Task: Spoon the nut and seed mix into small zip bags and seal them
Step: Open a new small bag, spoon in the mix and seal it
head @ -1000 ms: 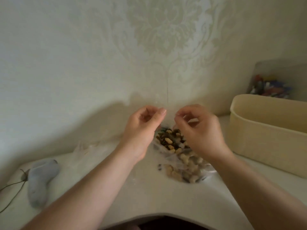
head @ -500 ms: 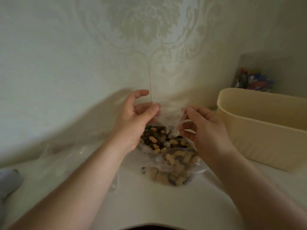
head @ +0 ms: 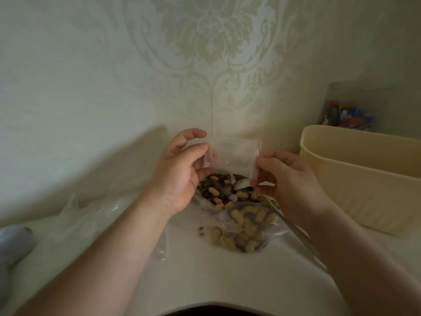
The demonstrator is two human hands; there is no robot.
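empty zip bag [head: 232,156] held stretched between both hands, above the nut mix [head: 237,208].

the bag looks thin, light and slippery, so it will flop and is best taken at its side edges near the red strip, as it is now. left hand [head: 180,172] pinches the bag's left edge with thumb and fingers; right hand [head: 287,179] pinches the right edge, fingers curled. a spoon [head: 273,208] lies in the mix below the bag, and a beige tub [head: 364,179] stands right of it.

Cream plastic tub [head: 364,183] at right, colourful clutter [head: 348,118] behind it, grey sock [head: 11,245] at left, damask wallpaper [head: 214,42]
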